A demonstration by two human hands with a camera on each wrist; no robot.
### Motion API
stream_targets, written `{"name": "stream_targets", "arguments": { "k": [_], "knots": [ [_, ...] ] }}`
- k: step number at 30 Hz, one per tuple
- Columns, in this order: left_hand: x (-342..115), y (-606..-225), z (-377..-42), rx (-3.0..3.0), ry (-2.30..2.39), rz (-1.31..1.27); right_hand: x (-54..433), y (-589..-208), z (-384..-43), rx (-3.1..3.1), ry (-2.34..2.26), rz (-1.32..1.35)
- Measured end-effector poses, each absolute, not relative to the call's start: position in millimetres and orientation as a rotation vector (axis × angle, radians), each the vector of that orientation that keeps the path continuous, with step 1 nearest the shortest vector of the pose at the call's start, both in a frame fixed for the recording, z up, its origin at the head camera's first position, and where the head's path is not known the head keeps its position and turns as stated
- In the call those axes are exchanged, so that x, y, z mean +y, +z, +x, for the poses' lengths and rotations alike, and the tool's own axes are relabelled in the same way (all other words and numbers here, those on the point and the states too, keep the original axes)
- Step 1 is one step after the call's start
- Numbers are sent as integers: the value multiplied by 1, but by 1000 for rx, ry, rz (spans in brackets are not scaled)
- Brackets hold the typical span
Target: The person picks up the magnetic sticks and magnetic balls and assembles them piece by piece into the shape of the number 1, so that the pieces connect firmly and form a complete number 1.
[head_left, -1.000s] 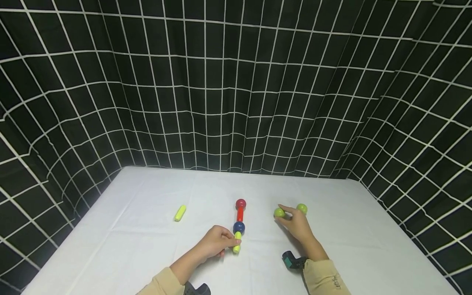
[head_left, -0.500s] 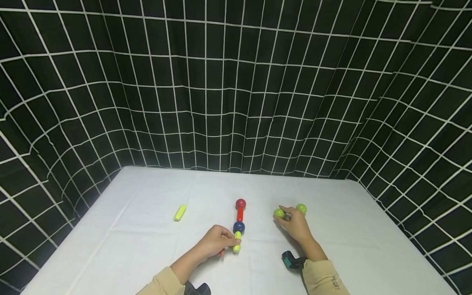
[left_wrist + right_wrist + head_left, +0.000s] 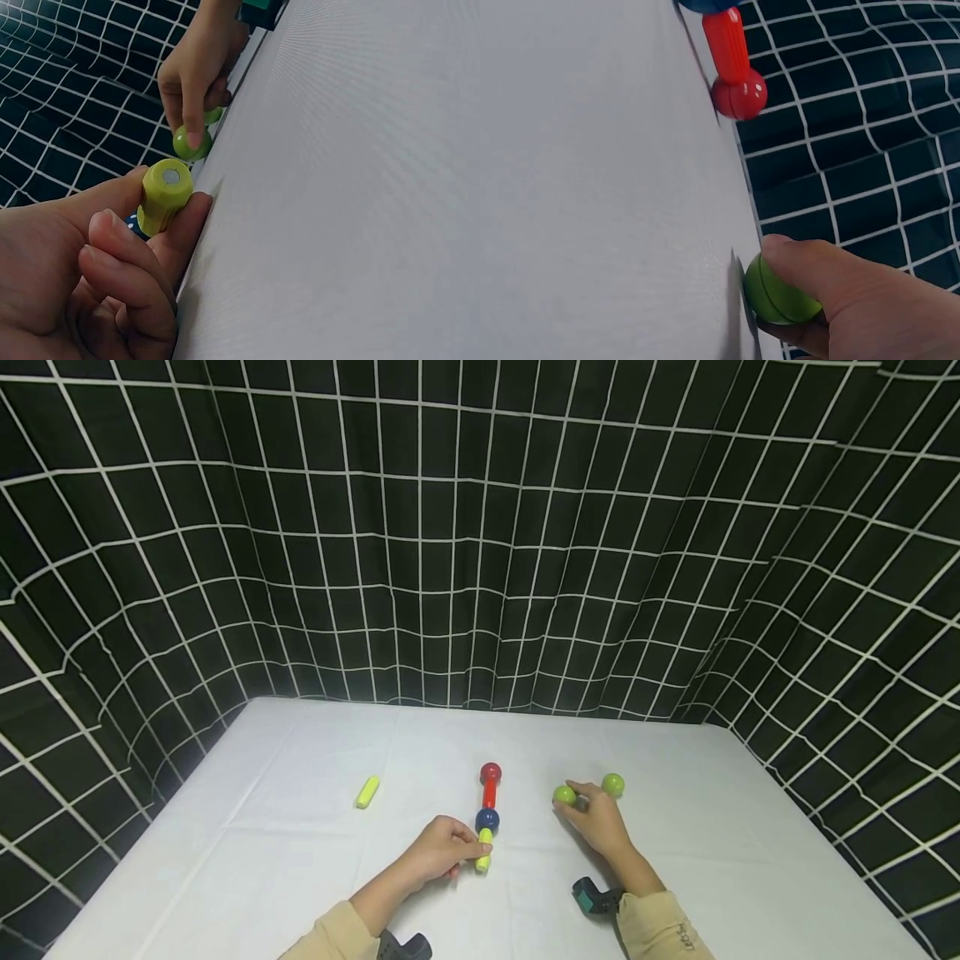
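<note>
My left hand [image 3: 442, 849] pinches a short yellow rod [image 3: 483, 850] between thumb and finger. The rod's far end meets a blue ball [image 3: 487, 819]. From that ball a red rod [image 3: 490, 793] runs on to a red ball [image 3: 491, 772], all in one line on the table. A grey disc shows on the yellow rod's near end in the left wrist view. To the right, my right hand [image 3: 602, 821] holds a green ball [image 3: 564, 796] between thumb and fingers. In the right wrist view that green ball [image 3: 187, 144] sits close to the table surface.
Just beyond the right hand lies a second green ball [image 3: 613, 785]. Another yellow rod [image 3: 367, 792] lies to the left on the white table [image 3: 300, 860]. Dark curtains with a white grid [image 3: 465, 543] stand round the back and sides.
The right hand has shifted slightly left with its green ball, away from the second green ball. The left hand keeps its pinch on the yellow rod, almost unmoved.
</note>
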State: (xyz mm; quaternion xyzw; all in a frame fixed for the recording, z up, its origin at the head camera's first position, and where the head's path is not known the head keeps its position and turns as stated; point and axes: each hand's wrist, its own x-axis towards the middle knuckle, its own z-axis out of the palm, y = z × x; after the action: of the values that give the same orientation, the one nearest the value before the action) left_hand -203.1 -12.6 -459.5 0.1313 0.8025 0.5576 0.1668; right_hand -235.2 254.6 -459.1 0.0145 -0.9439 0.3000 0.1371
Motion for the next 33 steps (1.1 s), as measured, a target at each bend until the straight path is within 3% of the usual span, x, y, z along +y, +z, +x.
{"name": "stream_targets", "arguments": {
  "k": [33],
  "knots": [
    [0, -464, -219, 2332, 1657, 283, 216, -459, -196, -2679, 936, 158]
  ]
}}
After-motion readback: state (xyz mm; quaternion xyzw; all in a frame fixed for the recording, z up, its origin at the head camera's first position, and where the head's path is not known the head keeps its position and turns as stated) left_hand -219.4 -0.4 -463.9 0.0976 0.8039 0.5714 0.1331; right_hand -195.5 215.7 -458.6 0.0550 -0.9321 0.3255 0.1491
